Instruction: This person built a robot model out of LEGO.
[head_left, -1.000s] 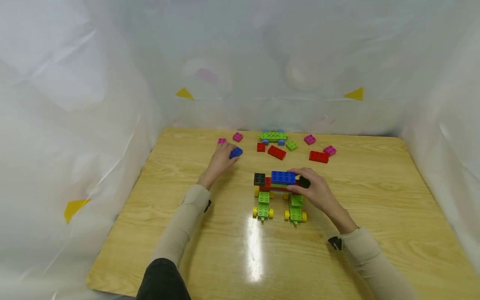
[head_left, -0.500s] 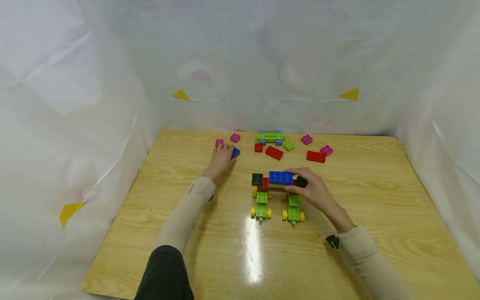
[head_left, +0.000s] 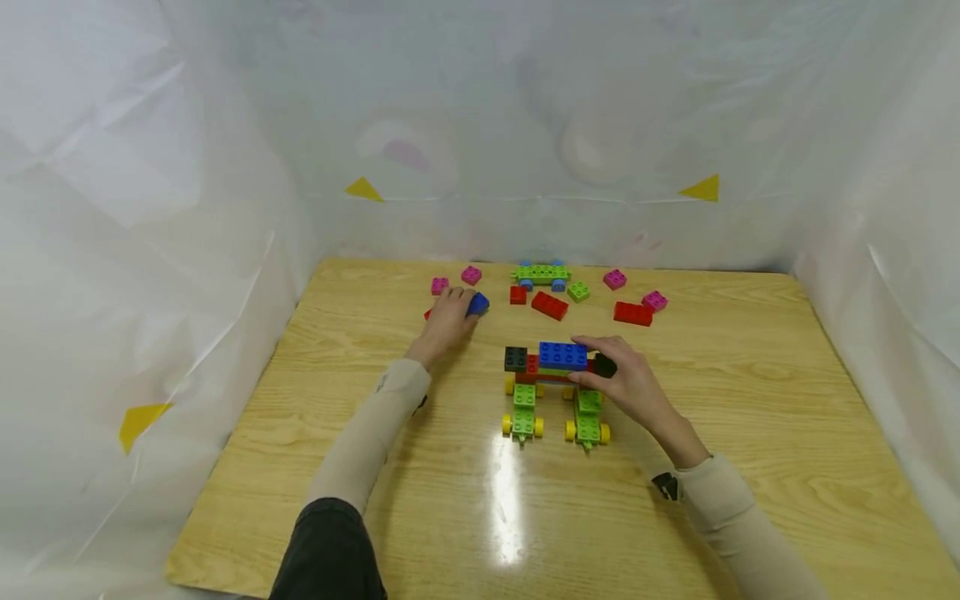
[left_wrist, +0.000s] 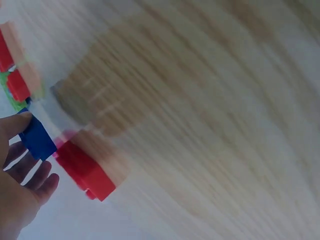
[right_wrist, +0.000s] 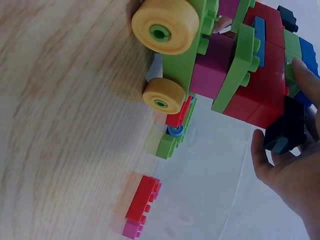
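Near the back left of the table, my left hand [head_left: 444, 323] pinches a blue brick [head_left: 477, 304] between thumb and fingers. In the left wrist view, the blue brick [left_wrist: 37, 137] appears raised beside a long red brick [left_wrist: 87, 172]. My right hand [head_left: 633, 382] grips the right end of a built model of stacked bricks, its thumb and fingers around the upper part near a black brick [right_wrist: 286, 127]. A blue brick [head_left: 562, 356] tops the model, another black brick [head_left: 515, 358] sits at its left end, and green wheeled bases [head_left: 522, 421] with yellow wheels stand under it.
Along the back lie a green base with blue wheels [head_left: 542, 273], a small green brick [head_left: 578, 291], red bricks [head_left: 550, 306] and several pink bricks [head_left: 471, 274]. White sheeting [head_left: 525, 125] surrounds the table [head_left: 315, 433] at the back and sides.
The blue brick in my left hand has shifted slightly right, and a red brick now shows left of that hand. My right hand stays on the model.
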